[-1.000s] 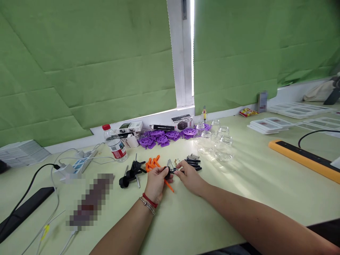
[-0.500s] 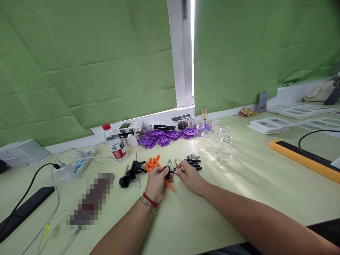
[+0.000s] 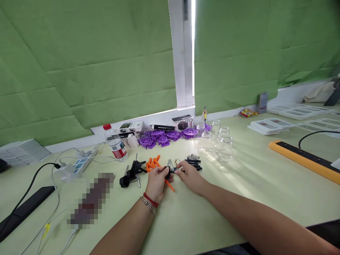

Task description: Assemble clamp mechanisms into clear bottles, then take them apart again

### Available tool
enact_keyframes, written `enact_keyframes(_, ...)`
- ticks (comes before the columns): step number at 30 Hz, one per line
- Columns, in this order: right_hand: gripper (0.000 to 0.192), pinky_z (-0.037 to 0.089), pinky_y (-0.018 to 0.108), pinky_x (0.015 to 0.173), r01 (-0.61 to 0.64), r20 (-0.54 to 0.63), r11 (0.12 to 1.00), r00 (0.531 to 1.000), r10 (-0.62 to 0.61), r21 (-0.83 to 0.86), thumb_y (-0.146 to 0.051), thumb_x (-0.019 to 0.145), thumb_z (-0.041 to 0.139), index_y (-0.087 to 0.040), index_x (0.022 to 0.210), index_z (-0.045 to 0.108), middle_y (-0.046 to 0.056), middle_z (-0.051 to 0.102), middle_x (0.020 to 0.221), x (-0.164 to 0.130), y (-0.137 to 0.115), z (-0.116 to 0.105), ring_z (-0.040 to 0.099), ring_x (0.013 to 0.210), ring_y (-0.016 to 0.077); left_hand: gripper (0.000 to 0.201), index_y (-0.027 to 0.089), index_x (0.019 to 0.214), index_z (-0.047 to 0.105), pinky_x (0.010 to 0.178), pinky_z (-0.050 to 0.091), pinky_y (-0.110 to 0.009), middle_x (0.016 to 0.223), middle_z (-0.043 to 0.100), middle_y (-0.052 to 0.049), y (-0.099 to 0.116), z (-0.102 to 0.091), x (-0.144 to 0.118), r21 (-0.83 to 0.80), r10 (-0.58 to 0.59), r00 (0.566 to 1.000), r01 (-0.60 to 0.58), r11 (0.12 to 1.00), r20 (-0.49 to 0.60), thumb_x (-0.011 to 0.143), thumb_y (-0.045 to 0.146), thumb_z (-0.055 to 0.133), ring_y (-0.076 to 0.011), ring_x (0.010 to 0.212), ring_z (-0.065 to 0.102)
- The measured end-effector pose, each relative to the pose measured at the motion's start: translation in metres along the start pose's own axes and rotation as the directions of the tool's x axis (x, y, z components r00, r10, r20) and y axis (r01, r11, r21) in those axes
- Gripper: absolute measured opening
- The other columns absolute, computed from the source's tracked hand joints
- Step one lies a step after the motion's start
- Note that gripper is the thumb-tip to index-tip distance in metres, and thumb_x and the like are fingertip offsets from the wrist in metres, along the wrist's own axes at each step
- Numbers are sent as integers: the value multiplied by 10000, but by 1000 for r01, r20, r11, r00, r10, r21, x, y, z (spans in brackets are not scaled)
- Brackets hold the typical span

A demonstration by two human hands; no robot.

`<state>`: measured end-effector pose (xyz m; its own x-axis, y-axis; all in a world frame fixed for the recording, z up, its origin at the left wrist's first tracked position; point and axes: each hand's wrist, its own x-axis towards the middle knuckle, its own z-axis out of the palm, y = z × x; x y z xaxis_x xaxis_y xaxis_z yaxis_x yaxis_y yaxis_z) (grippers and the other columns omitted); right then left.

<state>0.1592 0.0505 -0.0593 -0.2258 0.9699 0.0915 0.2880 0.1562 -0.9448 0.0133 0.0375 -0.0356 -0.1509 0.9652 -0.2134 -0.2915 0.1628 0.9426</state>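
Observation:
My left hand (image 3: 156, 180) is closed round a small black plastic part (image 3: 168, 172) with a rounded end. From the other side, my right hand (image 3: 190, 176) pinches the slim dark end of the same piece; its exact shape is too small to make out. An orange stick-like part (image 3: 170, 186) juts out below my left fingers. Just beyond the hands lie thin metal rods (image 3: 170, 163), tiny brass-coloured bits (image 3: 177, 161), black tubes (image 3: 195, 164) and small springs (image 3: 193, 156). Left of them are orange hooked parts (image 3: 153, 163) and black parts with metal shafts (image 3: 132, 173).
Purple plastic pieces (image 3: 157, 136), small boxes (image 3: 130, 126) and a red-capped bottle (image 3: 116, 144) line the back. Clear glass jars (image 3: 224, 148) stand right of centre. A power strip (image 3: 84, 163) with cables is at left, an orange-edged bar (image 3: 305, 161) at right.
Almost nothing differs. Both hands stay at the black part, with at most a tiny shift of the piece between the fingers.

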Motion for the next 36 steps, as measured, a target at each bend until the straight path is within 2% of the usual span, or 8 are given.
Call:
enact_keyframes(12, 216, 364, 255, 553, -13, -58, 1000, 998, 11, -25, -339, 789, 529, -216, 956, 467, -43, 485, 666, -1, -1, 1, 450, 567, 127, 128, 133, 728, 573, 580, 534, -329, 663, 606, -66, -5, -5, 5, 35, 18, 1000, -19, 999, 25, 736, 203, 681, -172, 586, 619)
enact_keyframes(16, 160, 349, 252, 542, 8, -47, 999, 999, -10, -40, -320, 791, 525, -207, 888, 467, -41, 491, 640, -1, -1, 0, 447, 563, 128, 133, 135, 740, 579, 595, 537, -344, 700, 614, -78, -3, -3, 2, 30, 4, 1000, -4, 1000, 11, 735, 207, 690, -174, 594, 619)
enact_keyframes(21, 158, 311, 230, 499, 43, -20, 999, 999, -43, -18, -318, 806, 502, -226, 924, 451, -65, 461, 606, -3, -1, 0, 374, 512, 110, 132, 134, 734, 577, 590, 533, -334, 682, 603, -68, -1, -2, 1, 21, 1, 1000, -1, 1000, 15, 737, 204, 689, -174, 596, 618)
enact_keyframes(25, 195, 335, 239, 529, 18, -56, 999, 998, -20, -39, -323, 792, 522, -217, 942, 456, -53, 472, 639, -3, -1, 1, 418, 547, 120, 129, 125, 740, 574, 581, 533, -328, 674, 600, -66, -1, -2, 1, 17, 1, 1000, -2, 1000, 20, 738, 193, 683, -169, 589, 615)
enact_keyframes(32, 136, 322, 235, 511, 54, -15, 998, 998, -54, 7, -325, 805, 500, -225, 877, 443, -59, 470, 617, -3, 1, 0, 414, 530, 118, 121, 133, 745, 577, 583, 527, -335, 668, 604, -58, -3, -4, 2, 4, -3, 1000, 3, 1000, 29, 737, 197, 680, -160, 573, 610)
enact_keyframes(36, 184, 323, 234, 503, 43, -20, 999, 999, -43, 17, -329, 806, 503, -226, 949, 452, -66, 461, 602, -3, 2, 0, 407, 513, 116, 153, 135, 730, 577, 595, 527, -340, 677, 602, -61, -3, -3, 2, 6, 3, 999, -3, 1000, 35, 715, 214, 707, -164, 584, 612)
